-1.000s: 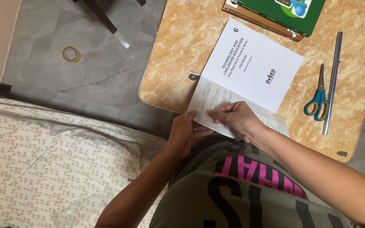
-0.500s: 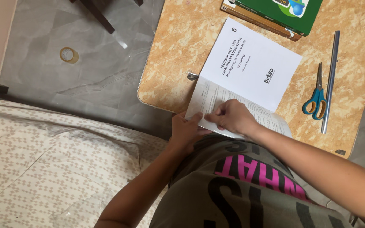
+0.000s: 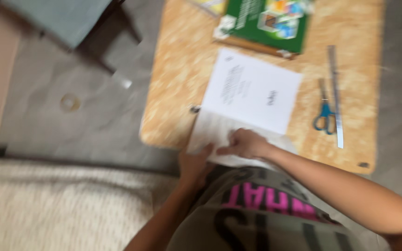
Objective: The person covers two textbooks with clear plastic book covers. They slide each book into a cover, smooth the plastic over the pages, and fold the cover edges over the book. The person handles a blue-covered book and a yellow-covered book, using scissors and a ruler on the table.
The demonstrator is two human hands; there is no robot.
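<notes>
We are pressing down on the near page of the open booklet (image 3: 250, 93), which is lying on the table (image 3: 182, 60) with its white cover spread flat and its lower page hanging at the near edge. Our right hand (image 3: 246, 143) is resting on that page with the fingers curled together and flat against the paper, much as half a second ago. Our left hand (image 3: 196, 161) is sitting at the page's near left corner; the blur is keeping us from telling whether its fingers are pinching the paper or only touching it.

What is changing most is the view. We are lifting our head, so the whole table is sliding down in the picture and everything is smearing. The green book (image 3: 266, 23) beyond the booklet is now showing almost whole, where a moment ago only its lower edge was in view. A grey chair seat (image 3: 61, 18) is coming into sight at the upper left, above the tape ring (image 3: 70, 102) on the floor. The scissors (image 3: 324, 111) and the ruler (image 3: 336, 93) are lying side by side to the right of the booklet, apart from it, as before.

Judging from this, the hands are hardly moving and the page is staying held flat; the shift is in our gaze, not in the work.
</notes>
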